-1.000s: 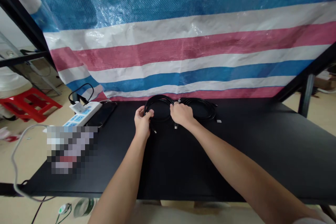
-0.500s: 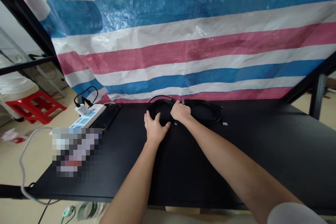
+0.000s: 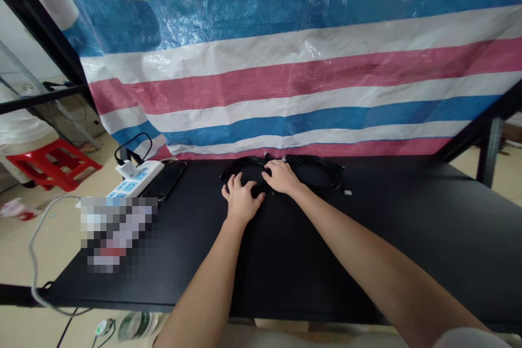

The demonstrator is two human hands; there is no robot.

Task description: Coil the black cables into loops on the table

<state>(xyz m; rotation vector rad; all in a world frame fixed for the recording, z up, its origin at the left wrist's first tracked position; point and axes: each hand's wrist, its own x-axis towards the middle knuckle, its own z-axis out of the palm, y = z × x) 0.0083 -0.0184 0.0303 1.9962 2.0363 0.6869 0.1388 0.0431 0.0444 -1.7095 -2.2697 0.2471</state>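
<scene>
The work in hand looks like handling a black cable (image 3: 312,157), which lies on the black surface (image 3: 367,250) in two flat, side-by-side coils near the far edge. The left hand (image 3: 242,202) rests on the near side of the left coil, its fingers (image 3: 236,182) spread apart and curved downward over the strands. The right hand (image 3: 281,178) sits where the two coils meet, its fingers (image 3: 271,172) lying close together across the cable. From this angle I cannot tell whether they pinch any strands or only press on them. A small silver connector (image 3: 347,192) lies on the surface just past the right coil. As the cable lies flat, any next move calls for the fingers to work under the strands and keep both loops together.

The cable has a smooth, rubbery look and forms soft, rounded loops against the matte surface. To the left stand a white power strip (image 3: 136,179) with a plugged-in charger (image 3: 127,169) and a black smartphone (image 3: 167,180). Nearer the camera, a pixelated patch (image 3: 118,234) hides whatever lies there. Behind the surface hangs a woven plastic tarp (image 3: 285,68), glossy and creased, striped in blue, white and pink. A red plastic stool (image 3: 53,164) stands on the floor at left.
</scene>
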